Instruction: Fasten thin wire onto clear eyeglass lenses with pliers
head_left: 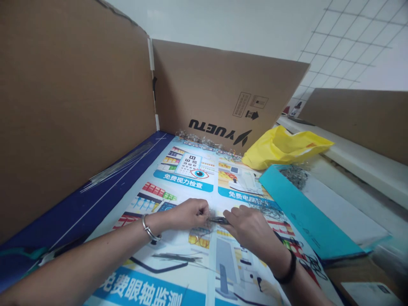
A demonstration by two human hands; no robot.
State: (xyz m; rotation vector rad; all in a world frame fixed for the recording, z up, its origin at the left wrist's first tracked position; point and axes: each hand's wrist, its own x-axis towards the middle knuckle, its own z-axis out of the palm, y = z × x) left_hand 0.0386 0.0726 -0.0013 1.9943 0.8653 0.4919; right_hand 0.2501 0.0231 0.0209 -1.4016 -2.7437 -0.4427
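My left hand (pixel 191 213), with a silver bracelet at the wrist, is closed in a pinch on a small bent wire piece (pixel 211 212) over the middle of the printed sheet. The piece is thin and its exact shape is blurred. In my right hand (pixel 247 225) is a pair of dark pliers (pixel 219 220), its jaws pointing left and meeting the wire at my left fingertips. Whether the jaws are closed on it I cannot tell. Short straight wires (pixel 178 257) lie below my left hand. A loose pile of bent wire pieces (pixel 264 207) sits just beyond my right hand.
Cardboard panels (pixel 204 85) wall off the left and back. More wire pieces (pixel 207 140) line the back panel's foot; long straight wires (pixel 117 165) lie at left. A yellow bag (pixel 283 146), a teal folder (pixel 306 212) and black loops (pixel 314 265) are on the right.
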